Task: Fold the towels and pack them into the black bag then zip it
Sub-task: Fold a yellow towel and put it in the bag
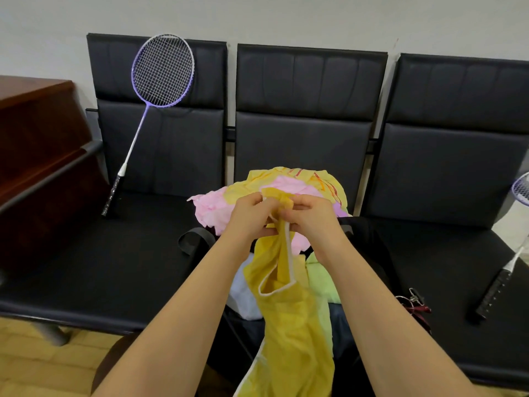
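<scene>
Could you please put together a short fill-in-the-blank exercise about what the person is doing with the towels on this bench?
1. Both the left hand and the right hand grip the hanging ____ towel.
2. The purple racket leans against the bench's ____ backrest.
3. The pink towel lies in the pile ____ the hands.
4. The second racket lies on the ____ seat.

Missing words: yellow; left; behind; right
</scene>
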Demonstrator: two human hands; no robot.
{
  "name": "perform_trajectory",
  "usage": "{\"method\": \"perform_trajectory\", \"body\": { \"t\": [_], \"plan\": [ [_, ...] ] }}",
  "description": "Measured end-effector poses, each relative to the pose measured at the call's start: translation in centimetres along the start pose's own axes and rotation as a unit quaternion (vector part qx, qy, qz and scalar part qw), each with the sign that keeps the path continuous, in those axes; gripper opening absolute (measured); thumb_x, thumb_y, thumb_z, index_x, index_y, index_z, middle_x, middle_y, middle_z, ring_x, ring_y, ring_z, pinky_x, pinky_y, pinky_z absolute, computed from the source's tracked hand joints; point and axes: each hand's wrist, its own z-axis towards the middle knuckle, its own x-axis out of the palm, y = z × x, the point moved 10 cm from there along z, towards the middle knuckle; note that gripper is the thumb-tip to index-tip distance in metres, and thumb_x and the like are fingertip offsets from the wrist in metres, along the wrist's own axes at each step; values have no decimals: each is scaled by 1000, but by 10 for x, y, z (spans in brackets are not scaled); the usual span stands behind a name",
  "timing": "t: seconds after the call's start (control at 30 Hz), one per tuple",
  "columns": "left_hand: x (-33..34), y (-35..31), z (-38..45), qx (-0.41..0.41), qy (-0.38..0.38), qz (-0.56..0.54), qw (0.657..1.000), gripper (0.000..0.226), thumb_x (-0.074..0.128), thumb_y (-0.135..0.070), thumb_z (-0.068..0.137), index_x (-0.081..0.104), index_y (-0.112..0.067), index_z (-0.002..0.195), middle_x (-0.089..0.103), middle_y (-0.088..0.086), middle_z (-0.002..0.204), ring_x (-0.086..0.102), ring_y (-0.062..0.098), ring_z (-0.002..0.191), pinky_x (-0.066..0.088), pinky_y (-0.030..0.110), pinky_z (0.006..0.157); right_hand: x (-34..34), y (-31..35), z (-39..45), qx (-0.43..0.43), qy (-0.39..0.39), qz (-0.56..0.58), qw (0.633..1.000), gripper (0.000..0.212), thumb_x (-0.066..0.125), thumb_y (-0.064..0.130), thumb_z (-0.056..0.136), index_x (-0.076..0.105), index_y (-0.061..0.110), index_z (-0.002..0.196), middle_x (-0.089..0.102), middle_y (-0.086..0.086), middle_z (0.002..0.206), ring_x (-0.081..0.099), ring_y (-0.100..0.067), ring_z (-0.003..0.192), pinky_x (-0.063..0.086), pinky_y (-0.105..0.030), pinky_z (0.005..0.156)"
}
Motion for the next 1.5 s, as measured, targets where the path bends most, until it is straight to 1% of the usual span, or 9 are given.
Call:
{"method": "perform_trajectory", "body": {
  "t": [0.1,0.23,0.37,0.5,0.67,0.83,1.0,1.27,1.5],
  "plan": [
    [1,-8,1,42,1,44,998,32,71,-27,84,58,-3,101,66,12,95,67,24,89,61,38,70,3,1,-3,-6,22,-13,1000,33,53,-13,85,69,2,111,71,-13,98,69,-26,94,59,-33,84],
    [-7,-31,4,117,-44,135,983,23,63,-20,86,55,0,92,61,26,92,61,33,84,56,55,77,-1,10,2,-7,36,41,998,37,50,-18,86,66,-3,115,68,-16,105,66,-29,100,57,-33,87],
    [3,-71,4,169,7,146,975,9,56,-1,90,58,8,90,55,14,77,55,22,74,53,36,65,-27,58,11,-108,22,-94,990,46,62,-11,80,64,20,113,63,0,114,57,-14,110,48,-22,84],
    [21,-108,-4,212,105,130,963,9,59,2,89,58,-5,84,59,7,75,57,8,65,50,19,61,-31,86,9,-100,99,-100,985,23,70,-4,79,65,13,94,71,-14,101,66,-21,91,55,-37,86],
    [38,-145,-14,265,149,157,940,9,66,-5,86,62,-12,89,61,-2,74,57,-2,63,46,14,60,-47,123,7,-148,67,-112,980,20,74,-2,77,59,11,81,67,-16,86,62,-23,79,51,-40,78],
    [38,-188,-22,347,78,154,922,8,65,-36,68,64,-31,73,60,2,71,53,14,71,45,31,66,-59,153,4,-179,52,-107,977,21,78,9,77,57,12,78,62,-17,87,59,-24,80,47,-39,74],
    [28,-226,-27,371,56,123,919,17,61,-11,91,61,-23,78,57,-4,72,52,5,69,44,20,66,-86,171,3,-140,39,-157,977,28,78,19,79,53,14,67,56,-5,73,55,-18,75,45,-33,69],
    [16,-294,-44,400,56,22,914,32,59,-9,93,54,-38,103,63,12,93,59,17,74,52,27,61,-124,270,-12,-262,-78,-32,961,22,71,4,84,54,17,78,59,-7,82,55,-18,69,44,-24,52],
    [15,-359,-63,484,22,156,861,19,69,-10,84,65,-28,81,61,-12,82,57,9,79,49,26,74,-135,335,-18,-321,-95,15,942,23,71,-4,80,59,14,72,57,-6,74,54,-18,70,43,-28,60]
  ]
}}
